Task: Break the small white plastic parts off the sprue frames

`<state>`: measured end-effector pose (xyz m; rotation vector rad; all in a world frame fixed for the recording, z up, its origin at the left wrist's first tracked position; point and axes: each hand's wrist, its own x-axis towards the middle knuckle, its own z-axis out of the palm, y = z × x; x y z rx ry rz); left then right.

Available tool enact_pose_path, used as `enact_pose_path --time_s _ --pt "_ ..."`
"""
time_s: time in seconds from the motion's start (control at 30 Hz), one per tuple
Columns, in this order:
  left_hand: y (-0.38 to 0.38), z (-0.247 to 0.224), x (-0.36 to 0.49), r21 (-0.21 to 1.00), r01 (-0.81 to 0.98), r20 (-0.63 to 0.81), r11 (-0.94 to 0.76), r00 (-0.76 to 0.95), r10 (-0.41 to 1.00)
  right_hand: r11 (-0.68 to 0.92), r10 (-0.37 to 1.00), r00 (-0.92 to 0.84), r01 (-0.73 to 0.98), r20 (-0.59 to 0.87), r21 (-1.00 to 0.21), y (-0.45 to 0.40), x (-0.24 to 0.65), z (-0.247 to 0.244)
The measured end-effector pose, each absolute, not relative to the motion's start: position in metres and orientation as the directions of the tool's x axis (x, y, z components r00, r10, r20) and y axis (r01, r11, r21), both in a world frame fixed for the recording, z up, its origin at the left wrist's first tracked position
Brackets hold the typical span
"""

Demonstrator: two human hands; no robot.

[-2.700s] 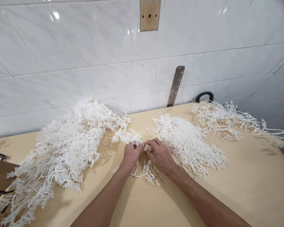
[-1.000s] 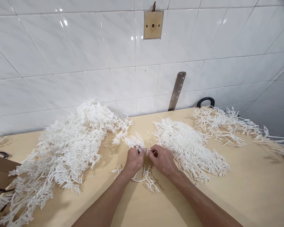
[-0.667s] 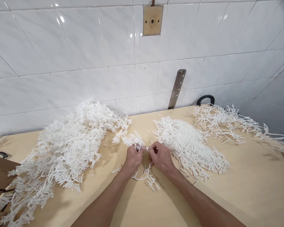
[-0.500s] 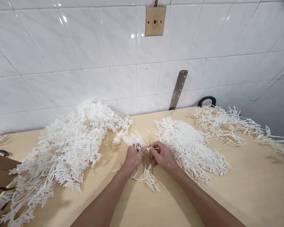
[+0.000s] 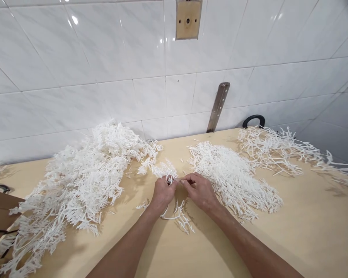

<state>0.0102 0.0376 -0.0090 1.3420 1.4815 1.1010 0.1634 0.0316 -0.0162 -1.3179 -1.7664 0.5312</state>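
Note:
Near the middle of the table, my left hand [image 5: 164, 192] is closed around a white branching plastic-looking sprig [image 5: 168, 170], whose feathery tips stick out beyond the fingers. My right hand [image 5: 200, 190] pinches at the end of that sprig, its fingertips almost meeting the left thumb. What lies exactly between the fingertips is small and partly hidden. Below the hands a bare, forked white stem [image 5: 182, 218] lies on the wood, partly behind my left wrist. Just right of my right hand spreads a pile of short white sprigs [image 5: 232, 177].
A large heap of bushy white sprigs [image 5: 84, 177] covers the left side. Bare white branches [image 5: 272, 150] lie at the back right beside a black curved handle [image 5: 253, 120]. A metal strip [image 5: 219, 107] leans on the tiled wall [image 5: 110, 61]. A brown box [image 5: 2, 212] stands far left.
My right fingertips have come together at the sprig, closer to my left thumb; the small piece visible between the hands is now hidden. The view has tilted slightly downward.

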Motion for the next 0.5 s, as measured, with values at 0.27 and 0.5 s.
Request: enact_pose_path --time_s 0.27,0.5 --pt "0.0352 -0.0054 0.0112 0.971 0.235 -0.032 0.044 -0.056 0.998 0.319 0.939 -0.107 0.629 0.328 -0.709 0.0295 0.1631 -0.0135" --pt "0.0367 -0.0033 0.0105 0.942 0.334 0.010 0.013 -0.068 0.998 0.237 0.967 -0.076 0.631 0.245 -0.739 0.0297 0.1633 -0.0122"
